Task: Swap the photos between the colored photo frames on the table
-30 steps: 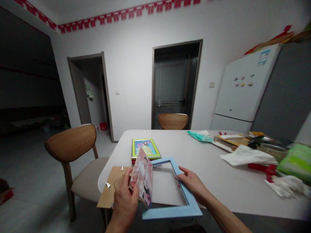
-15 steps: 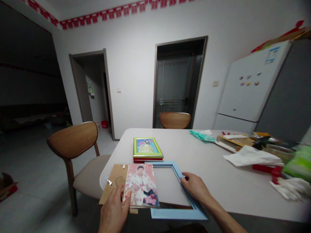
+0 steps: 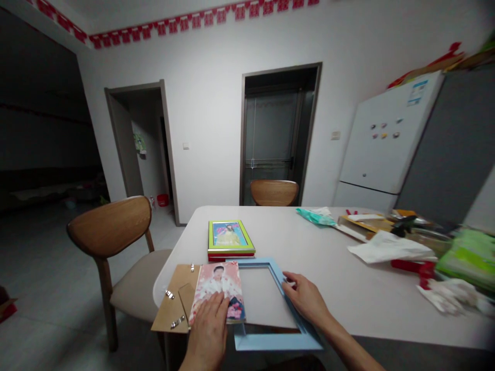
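A pink printed photo [image 3: 204, 286] lies near the table's front left edge, overlapping a brown backing board [image 3: 166, 314] with metal clips. My left hand [image 3: 211, 322] rests flat on the photo's lower part, fingers stretched out and covering some of it. To the right is a light blue picture frame [image 3: 274, 341], hollow in the middle, its front side jutting past the table edge. My right hand [image 3: 305, 299] grips the frame's right side, thumb and fingers closed around it. Behind them sits a stack of frames, a green picture frame [image 3: 250, 242] on top of a red one.
The white table [image 3: 286, 237] carries a teal-and-white packet [image 3: 315, 217], white paper [image 3: 390, 247], a red-handled item [image 3: 406, 266], white gloves [image 3: 448, 296] and a green bag [image 3: 469, 257] on the right. Wooden chairs stand left [image 3: 112, 226] and behind [image 3: 274, 192].
My left hand has moved right, from the left edge of the photo onto its lower part. More of the backing board shows. My right hand still holds the blue frame; the view has turned slightly right.
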`<state>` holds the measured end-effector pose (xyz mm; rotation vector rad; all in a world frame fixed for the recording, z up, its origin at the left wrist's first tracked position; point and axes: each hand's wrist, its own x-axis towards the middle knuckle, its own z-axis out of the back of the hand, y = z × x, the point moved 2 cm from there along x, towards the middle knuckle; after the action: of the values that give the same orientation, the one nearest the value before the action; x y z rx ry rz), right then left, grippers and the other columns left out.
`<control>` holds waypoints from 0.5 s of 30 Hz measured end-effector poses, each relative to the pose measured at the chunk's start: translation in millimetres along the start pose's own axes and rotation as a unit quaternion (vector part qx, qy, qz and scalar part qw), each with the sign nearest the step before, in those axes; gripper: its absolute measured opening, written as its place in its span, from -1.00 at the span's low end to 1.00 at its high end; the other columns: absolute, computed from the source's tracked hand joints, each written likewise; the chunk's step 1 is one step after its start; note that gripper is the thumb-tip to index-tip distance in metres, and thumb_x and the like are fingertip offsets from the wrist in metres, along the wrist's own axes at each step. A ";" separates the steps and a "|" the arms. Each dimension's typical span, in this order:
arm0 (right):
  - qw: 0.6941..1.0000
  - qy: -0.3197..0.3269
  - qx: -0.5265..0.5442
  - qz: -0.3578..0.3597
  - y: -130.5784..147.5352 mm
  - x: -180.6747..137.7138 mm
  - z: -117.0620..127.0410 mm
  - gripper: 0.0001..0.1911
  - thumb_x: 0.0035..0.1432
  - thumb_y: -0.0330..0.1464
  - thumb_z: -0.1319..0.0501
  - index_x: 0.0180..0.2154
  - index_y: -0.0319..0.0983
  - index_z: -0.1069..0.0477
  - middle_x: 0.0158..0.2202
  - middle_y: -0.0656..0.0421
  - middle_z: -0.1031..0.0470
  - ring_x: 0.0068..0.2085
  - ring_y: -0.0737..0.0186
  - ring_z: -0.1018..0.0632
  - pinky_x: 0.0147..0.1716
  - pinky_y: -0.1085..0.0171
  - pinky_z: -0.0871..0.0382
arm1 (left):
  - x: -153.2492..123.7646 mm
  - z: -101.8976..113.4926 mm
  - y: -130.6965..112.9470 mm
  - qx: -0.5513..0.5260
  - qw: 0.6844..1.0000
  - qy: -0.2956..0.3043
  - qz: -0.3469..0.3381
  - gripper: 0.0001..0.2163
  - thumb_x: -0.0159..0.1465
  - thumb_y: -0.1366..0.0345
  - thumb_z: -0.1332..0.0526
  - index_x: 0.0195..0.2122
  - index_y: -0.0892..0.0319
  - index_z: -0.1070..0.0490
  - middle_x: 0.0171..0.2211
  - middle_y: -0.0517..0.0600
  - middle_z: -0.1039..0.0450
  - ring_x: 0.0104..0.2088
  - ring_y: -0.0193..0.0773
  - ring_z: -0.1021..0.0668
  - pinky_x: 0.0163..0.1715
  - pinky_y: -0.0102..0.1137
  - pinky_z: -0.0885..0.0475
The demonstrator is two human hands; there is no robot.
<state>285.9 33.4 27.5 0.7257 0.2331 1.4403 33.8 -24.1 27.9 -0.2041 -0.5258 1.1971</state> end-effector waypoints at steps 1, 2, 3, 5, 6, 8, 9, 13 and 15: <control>0.999 -0.013 0.029 0.009 6.4 -2.3 3.5 -0.59 -0.04 -0.32 0.01 -0.16 -0.35 -0.36 -0.21 0.03 -0.43 -0.28 0.22 -0.45 -0.20 0.28 -0.26 | 1.6 6.3 1.3 -0.032 0.999 -0.034 -0.001 -0.54 0.00 0.49 0.03 -0.04 0.13 -0.27 0.01 0.01 -0.26 0.04 -0.18 -0.27 0.06 -0.24 -0.12; 0.997 -0.020 0.066 0.018 14.0 -5.0 6.3 -0.60 -0.04 -0.31 0.00 -0.18 -0.34 -0.36 -0.20 0.04 -0.43 -0.28 0.22 -0.45 -0.22 0.28 -0.27 | 2.8 14.1 2.4 -0.074 0.995 -0.073 0.004 -0.57 0.02 0.46 0.03 -0.05 0.14 -0.28 -0.01 0.00 -0.29 0.02 -0.19 -0.29 0.05 -0.25 -0.15; 0.994 -0.013 0.108 0.025 22.6 -8.3 7.5 -0.62 -0.04 -0.30 0.00 -0.20 -0.33 -0.37 -0.22 0.05 -0.43 -0.27 0.23 -0.45 -0.24 0.29 -0.28 | 3.8 22.7 3.1 -0.122 0.986 -0.115 0.021 -0.60 0.05 0.42 0.03 -0.06 0.15 -0.29 -0.02 0.01 -0.31 0.01 -0.18 -0.31 0.03 -0.26 -0.17; 0.977 0.051 0.205 0.022 41.0 -16.0 2.9 -0.63 -0.04 -0.26 -0.01 -0.24 -0.32 -0.38 -0.28 0.06 -0.45 -0.30 0.23 -0.45 -0.35 0.29 -0.32 | 5.3 37.4 1.9 -0.242 0.949 -0.184 0.081 -0.66 0.11 0.30 0.02 -0.09 0.19 -0.31 -0.08 0.03 -0.36 -0.04 -0.14 -0.36 -0.02 -0.26 -0.23; 0.962 0.097 0.255 0.009 49.9 -20.2 -2.6 -0.62 -0.05 -0.24 -0.02 -0.23 -0.31 -0.37 -0.31 0.07 -0.46 -0.33 0.23 -0.46 -0.42 0.31 -0.32 | 6.0 41.2 -0.8 -0.316 0.920 -0.202 0.116 -0.66 0.12 0.23 0.00 -0.11 0.21 -0.32 -0.13 0.05 -0.40 -0.08 -0.11 -0.40 -0.06 -0.24 -0.27; 0.918 0.178 0.352 -0.039 65.2 -28.3 -16.1 -0.60 -0.06 -0.22 -0.04 -0.19 -0.31 -0.33 -0.34 0.08 -0.46 -0.41 0.26 -0.47 -0.54 0.33 -0.31 | 7.3 38.6 -10.7 -0.472 0.841 -0.206 0.167 -0.61 0.11 0.11 -0.02 -0.12 0.24 -0.31 -0.23 0.07 -0.46 -0.16 -0.08 -0.45 -0.15 -0.23 -0.34; 0.892 0.198 0.402 -0.066 70.8 -31.2 -22.1 -0.59 -0.05 -0.22 -0.04 -0.17 -0.31 -0.30 -0.33 0.07 -0.46 -0.42 0.27 -0.47 -0.56 0.34 -0.30 | 8.1 32.7 -17.2 -0.543 0.798 -0.193 0.175 -0.58 0.09 0.08 -0.03 -0.12 0.25 -0.30 -0.26 0.07 -0.48 -0.18 -0.07 -0.47 -0.18 -0.23 -0.36; 0.809 0.132 0.562 -0.111 73.3 -28.7 -23.8 -0.62 -0.01 -0.25 0.01 -0.14 -0.27 -0.24 -0.29 0.08 -0.47 -0.36 0.26 -0.50 -0.50 0.34 -0.35 | 10.4 0.5 -36.3 -0.675 0.713 -0.125 0.143 -0.55 0.03 0.08 -0.14 -0.13 0.28 -0.30 -0.22 0.12 -0.45 -0.14 -0.10 -0.44 -0.13 -0.29 -0.32; 0.809 0.093 0.569 -0.115 61.6 -20.1 -13.4 -0.62 -0.04 -0.31 0.00 -0.14 -0.27 -0.25 -0.29 0.09 -0.48 -0.36 0.24 -0.50 -0.49 0.33 -0.36 | 10.5 -8.0 -35.2 -0.671 0.718 -0.117 0.141 -0.51 0.00 0.11 -0.19 -0.09 0.27 -0.26 -0.14 0.16 -0.40 -0.10 -0.10 -0.41 -0.08 -0.29 -0.28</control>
<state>225.1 16.1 47.4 1.4471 1.3723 1.0264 69.7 -26.2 38.7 -1.4376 -1.5914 0.9072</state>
